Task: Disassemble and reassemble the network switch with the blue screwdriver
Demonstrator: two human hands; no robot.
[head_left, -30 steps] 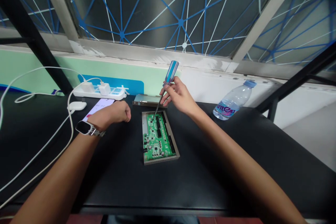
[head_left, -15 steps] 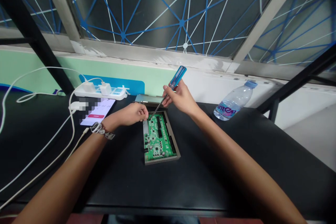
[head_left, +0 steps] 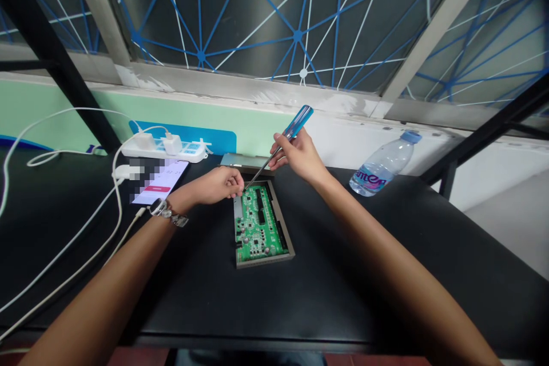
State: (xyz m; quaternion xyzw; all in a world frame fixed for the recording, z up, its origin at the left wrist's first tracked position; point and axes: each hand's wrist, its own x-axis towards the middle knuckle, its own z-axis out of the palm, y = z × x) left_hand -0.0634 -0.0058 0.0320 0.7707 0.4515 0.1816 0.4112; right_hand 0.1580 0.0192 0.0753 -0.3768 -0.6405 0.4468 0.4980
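Note:
My right hand is closed on a screwdriver with a clear blue handle, which it holds at a slant. The shaft runs down to the left, and its tip is at the fingertips of my left hand. Those left fingers are pinched together by the upper left corner of a green circuit board; whatever they hold is too small to make out. The board lies in a shallow grey metal case on the black table.
Behind the case lies a flat metal panel. A phone, white cables and a white power strip are on the left. To the right stands a tilted-looking water bottle. Windows and a low wall border the back.
My right hand and the screwdriver have shifted a little to the right and lean over more. The screwdriver tip has come up from the board to my left fingertips.

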